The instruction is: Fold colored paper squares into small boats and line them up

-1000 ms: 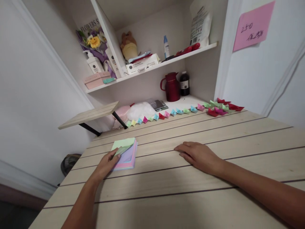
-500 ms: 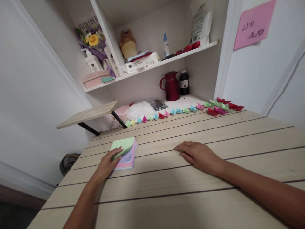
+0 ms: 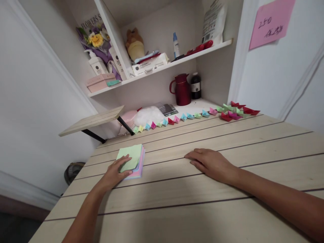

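A square stack of coloured paper (image 3: 139, 172) lies on the left of the table, with a light green sheet (image 3: 133, 156) on top and pink, purple and blue edges below. My left hand (image 3: 115, 173) rests on its near left side, fingers stretched over the green sheet and thumb apart along the front edge. The green sheet lies nearly flat, slightly askew to those beneath. On the bare wood to the right rests my right hand (image 3: 210, 163), palm down, fingers loosely extended and holding nothing.
Small folded paper boats (image 3: 171, 120) line the table's back edge, with a cluster of larger boats (image 3: 234, 113) at the back right. A small raised wooden shelf (image 3: 92, 120) stands at the back left. Behind are a red jug (image 3: 182, 90) and a dark bottle (image 3: 195, 86).
The green sheet, earlier bent up at its near corner with purple paper showing, has come down flatter over the stack. My left thumb has moved slightly rightward. My right hand stays still.
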Motion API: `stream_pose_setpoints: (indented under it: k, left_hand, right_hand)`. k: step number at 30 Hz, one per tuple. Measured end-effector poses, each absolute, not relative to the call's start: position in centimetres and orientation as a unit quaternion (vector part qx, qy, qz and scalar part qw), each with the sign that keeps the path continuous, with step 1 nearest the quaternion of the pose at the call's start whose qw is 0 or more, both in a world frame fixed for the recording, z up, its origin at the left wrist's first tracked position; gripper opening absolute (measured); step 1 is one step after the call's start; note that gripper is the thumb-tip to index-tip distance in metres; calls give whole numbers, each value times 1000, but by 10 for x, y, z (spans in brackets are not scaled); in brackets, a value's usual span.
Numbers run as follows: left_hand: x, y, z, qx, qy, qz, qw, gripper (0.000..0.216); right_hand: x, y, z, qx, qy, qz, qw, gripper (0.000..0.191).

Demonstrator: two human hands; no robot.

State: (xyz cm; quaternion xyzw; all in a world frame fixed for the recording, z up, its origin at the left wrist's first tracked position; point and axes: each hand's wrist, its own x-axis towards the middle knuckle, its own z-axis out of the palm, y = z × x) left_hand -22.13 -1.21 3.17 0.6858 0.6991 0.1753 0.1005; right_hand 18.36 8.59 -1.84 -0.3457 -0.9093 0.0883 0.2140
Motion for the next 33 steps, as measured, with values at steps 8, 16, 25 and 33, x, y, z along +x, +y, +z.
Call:
stream_pose_setpoints:
  k: [8,16,25,33]
  left_hand:
    - [-213,-14,41,676,709,174,98,56]
    - [-213,-7,33,654,731,185,54,53]
    - [-214,-11,27,678,716,160,51,61]
    - [-204,-12,30,678,718,158,0,44]
  right_hand:
    - [185,85,-18,-341,-910,92,219,31]
    - [185,86,-18,-341,-910,96,216,31]
    - [185,85,-18,-346,-907,101,219,31]
    - [184,86,-18,-342,-908,97,219,31]
